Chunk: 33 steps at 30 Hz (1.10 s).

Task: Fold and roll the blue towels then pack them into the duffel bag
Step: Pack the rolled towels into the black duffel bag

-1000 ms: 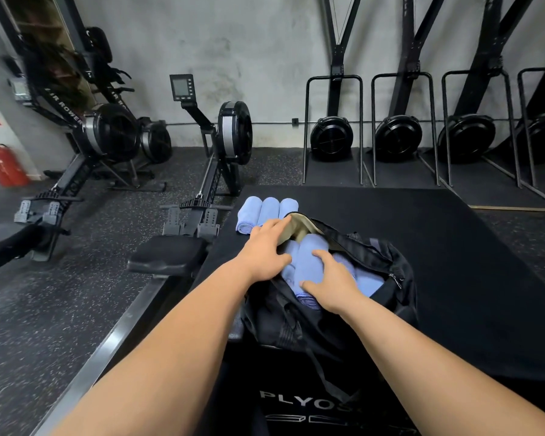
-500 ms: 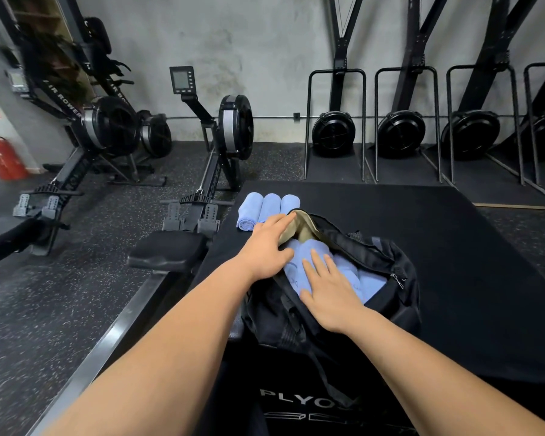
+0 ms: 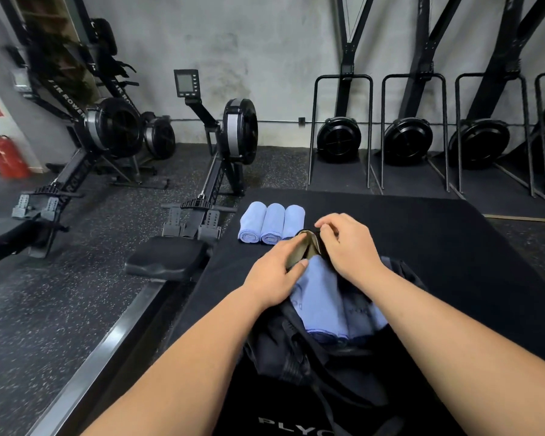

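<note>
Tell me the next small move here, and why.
Probably pull the far end of the duffel bag wider: the left hand and right hand both grip its rim, blue towels lie inside, and three rolled towels wait on the mat beyond.

Rowing machines [image 3: 233, 136] line a possibly concrete wall [image 3: 265, 51].

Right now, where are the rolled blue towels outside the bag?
Head view: three rolled blue towels lie side by side on the black mat, beyond the left hand.
</note>
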Tool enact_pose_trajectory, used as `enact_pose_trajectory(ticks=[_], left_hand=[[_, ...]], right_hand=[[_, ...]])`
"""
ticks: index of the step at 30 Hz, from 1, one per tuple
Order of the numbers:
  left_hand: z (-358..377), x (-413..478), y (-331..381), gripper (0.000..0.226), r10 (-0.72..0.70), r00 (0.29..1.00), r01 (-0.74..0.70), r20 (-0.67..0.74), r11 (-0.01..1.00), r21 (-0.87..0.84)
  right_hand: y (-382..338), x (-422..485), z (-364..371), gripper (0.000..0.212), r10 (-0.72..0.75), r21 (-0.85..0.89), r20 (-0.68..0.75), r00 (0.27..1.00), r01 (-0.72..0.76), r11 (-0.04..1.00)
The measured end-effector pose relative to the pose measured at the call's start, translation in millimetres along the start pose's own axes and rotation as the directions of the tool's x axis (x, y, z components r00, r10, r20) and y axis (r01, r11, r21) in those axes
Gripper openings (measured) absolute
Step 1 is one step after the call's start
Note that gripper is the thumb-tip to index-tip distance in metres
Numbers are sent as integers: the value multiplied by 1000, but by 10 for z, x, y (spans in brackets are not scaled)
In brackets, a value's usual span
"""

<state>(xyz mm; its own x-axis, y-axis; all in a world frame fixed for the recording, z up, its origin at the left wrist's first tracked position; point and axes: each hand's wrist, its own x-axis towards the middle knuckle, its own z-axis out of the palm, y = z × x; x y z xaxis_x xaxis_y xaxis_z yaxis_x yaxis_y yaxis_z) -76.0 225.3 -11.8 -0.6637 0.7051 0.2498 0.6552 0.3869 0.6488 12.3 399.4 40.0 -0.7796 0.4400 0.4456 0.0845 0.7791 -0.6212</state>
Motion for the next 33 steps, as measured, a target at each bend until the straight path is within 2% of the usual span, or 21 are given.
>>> enact_pose_trajectory(ticks=[5, 11, 16, 21, 25, 29, 31, 33], left_hand=[[97, -38, -90, 66, -30, 999, 29, -35, 999, -38], [203, -48, -117, 82, -14, 1000, 14, -5, 999, -50], [271, 15, -209, 101, -34, 999, 34, 4, 997, -65], [389, 70, -338, 101, -61, 998, 63, 19, 989, -137], [433, 81, -383, 102, -86, 996, 86, 5, 986, -145], [450, 20, -373, 105, -118, 993, 115, -22, 985, -126], [444, 8, -359, 105, -115, 993, 111, -26, 987, -113], [439, 2, -356, 104, -114, 993, 110, -28, 987, -113]], right_hand=[[192, 525, 236, 25, 96, -57, 178, 979, -87, 995], [351, 1011, 573, 36, 219, -96, 363, 906, -198, 976], [559, 1234, 1008, 46, 236, -206, 516, 824, -148, 967], [823, 1221, 1405, 52, 283, -217, 613, 738, -188, 958], [925, 1190, 1509, 50, 358, -226, 613, 704, -278, 934], [986, 1147, 1515, 43, 284, -17, 525, 803, -323, 946], [998, 1114, 1500, 33, 321, 84, 423, 847, -389, 917], [1006, 1089, 1487, 17, 388, 139, 331, 860, -451, 881]])
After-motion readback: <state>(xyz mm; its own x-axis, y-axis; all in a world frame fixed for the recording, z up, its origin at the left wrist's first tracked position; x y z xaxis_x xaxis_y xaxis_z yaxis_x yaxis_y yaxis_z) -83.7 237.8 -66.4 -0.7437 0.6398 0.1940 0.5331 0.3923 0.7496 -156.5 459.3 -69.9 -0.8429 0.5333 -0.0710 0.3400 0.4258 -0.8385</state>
